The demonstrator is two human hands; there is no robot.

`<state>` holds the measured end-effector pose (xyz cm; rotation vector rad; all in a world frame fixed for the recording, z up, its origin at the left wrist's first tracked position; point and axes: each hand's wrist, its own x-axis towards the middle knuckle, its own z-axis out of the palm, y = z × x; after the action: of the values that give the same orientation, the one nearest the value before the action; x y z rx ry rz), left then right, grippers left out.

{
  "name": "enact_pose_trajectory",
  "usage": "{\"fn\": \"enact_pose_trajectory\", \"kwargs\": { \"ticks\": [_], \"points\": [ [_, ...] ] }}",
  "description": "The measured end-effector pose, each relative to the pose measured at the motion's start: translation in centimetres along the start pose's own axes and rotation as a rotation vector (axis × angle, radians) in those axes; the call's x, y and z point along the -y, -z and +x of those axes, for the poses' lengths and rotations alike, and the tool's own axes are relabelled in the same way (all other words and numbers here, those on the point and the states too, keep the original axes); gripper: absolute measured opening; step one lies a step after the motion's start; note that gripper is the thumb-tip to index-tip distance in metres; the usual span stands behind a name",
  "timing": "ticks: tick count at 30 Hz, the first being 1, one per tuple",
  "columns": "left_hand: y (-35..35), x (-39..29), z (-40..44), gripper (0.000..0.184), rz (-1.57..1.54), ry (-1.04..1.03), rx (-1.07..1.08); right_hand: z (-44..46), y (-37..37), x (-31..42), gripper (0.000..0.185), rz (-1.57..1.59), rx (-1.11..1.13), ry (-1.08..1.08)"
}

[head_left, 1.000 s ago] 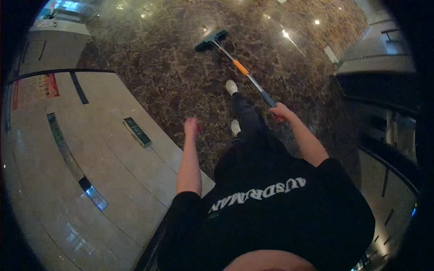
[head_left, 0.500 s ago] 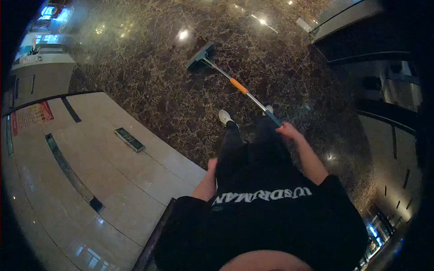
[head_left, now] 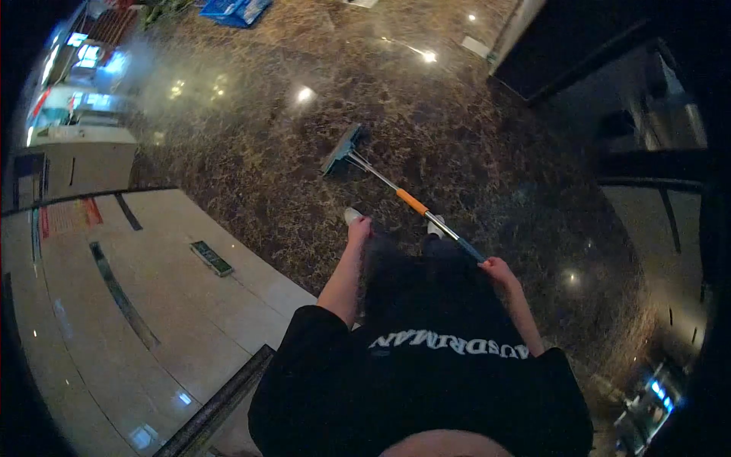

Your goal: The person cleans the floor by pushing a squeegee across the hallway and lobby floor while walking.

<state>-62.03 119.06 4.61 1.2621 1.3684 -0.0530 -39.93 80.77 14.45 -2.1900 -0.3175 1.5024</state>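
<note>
A mop (head_left: 412, 201) with a flat bluish-green head, a metal pole and an orange sleeve reaches forward over the floor. Its head rests on the dark marbled floor (head_left: 282, 183) ahead of my feet. At the near end of the pole, my right hand (head_left: 497, 270) is wrapped around the handle. My left hand (head_left: 360, 227) hangs forward, above one pale shoe (head_left: 352, 215), apart from the mop. Its fingers look loosely curled, and I see nothing in them.
A light tiled counter (head_left: 259, 278) runs along the left, with a dark rectangular plate (head_left: 212, 258) and a red-and-white notice (head_left: 70, 217) on it. Dark cabinets (head_left: 586, 61) stand on the right. A blue basket (head_left: 234, 11) sits on the floor at the far end.
My left hand has swung forward from beside my hip. The view has tilted up, so the mop appears lower and the blue basket shows. My right hand keeps hold of the mop.
</note>
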Motion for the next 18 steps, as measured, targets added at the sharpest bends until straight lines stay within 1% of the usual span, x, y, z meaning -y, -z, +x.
{"fn": "enact_pose_trajectory", "kwargs": {
  "ticks": [1,2,3,4,6,7,8,11,12,14,15,17,18],
  "points": [
    [-1.6,-2.6,-0.9,0.02,-0.008,-0.018,0.05,1.2,-0.5,-4.5,0.027,0.083,-0.003,0.034],
    [-3.6,-1.9,-0.3,0.02,-0.003,-0.093,0.089,0.6,-0.1,-4.3,0.027,0.16,-0.001,0.079],
    [-5.8,-1.3,0.2,0.02,0.0,-0.171,0.123,-0.7,0.2,-4.4,0.027,0.073,-0.081,-0.029],
    [-7.7,-0.8,0.5,0.02,0.003,-0.244,0.153,-0.8,0.3,-4.2,0.028,0.22,-0.085,-0.056],
    [-9.8,-4.9,-5.1,0.019,0.137,-0.096,0.256,-0.9,0.3,-4.2,0.029,0.515,-0.076,-0.11],
    [-10.8,-4.2,-5.6,0.018,0.263,-0.177,0.305,0.3,0.3,-5.4,0.034,0.628,-0.04,-0.162],
    [-11.3,-3.5,-5.3,0.016,0.391,-0.256,0.348,0.8,0.3,-4.7,0.036,0.647,-0.103,-0.136],
    [-9.4,-1.1,-4.2,0.015,0.262,-0.094,0.642,1.2,-0.9,-2.2,0.04,0.612,-0.296,-0.112],
    [-8.1,-0.8,-3.8,0.015,0.127,-0.039,0.553,1.2,-0.7,-1.2,0.039,0.542,-0.376,-0.114],
    [-4.5,0.1,-3.4,0.015,-0.13,0.063,0.369,1.8,-1.8,0.1,0.044,0.626,-0.464,-0.176],
    [-2.1,0.3,-3.3,0.016,-0.193,0.085,0.307,1.5,-2.5,0.4,0.049,0.779,-0.475,-0.23],
    [2.1,1.3,-2.5,0.016,-0.317,0.132,0.188,1.9,-3.9,0.5,0.054,0.863,-0.532,-0.303],
    [4.2,1.5,-2.0,0.016,-0.202,0.135,0.154,2.3,-4.8,0.6,0.054,0.796,-0.578,-0.321]
  ]
}}
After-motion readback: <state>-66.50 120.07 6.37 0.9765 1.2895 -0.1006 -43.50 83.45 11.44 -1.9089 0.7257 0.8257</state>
